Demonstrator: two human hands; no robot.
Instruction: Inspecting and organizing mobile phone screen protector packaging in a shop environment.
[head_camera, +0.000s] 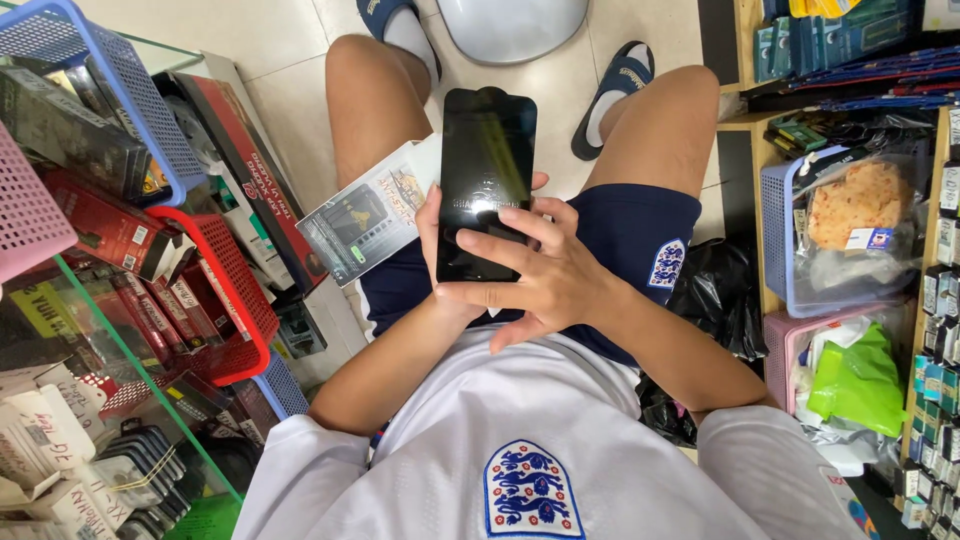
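A black glossy phone-shaped slab stands upright over my lap, its dark face toward the camera. My left hand grips it from behind and below, and also pins a flat printed package behind it. My right hand wraps across the slab's lower front, fingers spread over the glass. I sit with bare knees apart in dark blue shorts and a white shirt.
Left: a glass counter edge with red, blue and pink baskets of boxed goods. Right: wooden shelving, a lilac basket with a bagged item, a green bag, a black bag. A stool base on tiled floor ahead.
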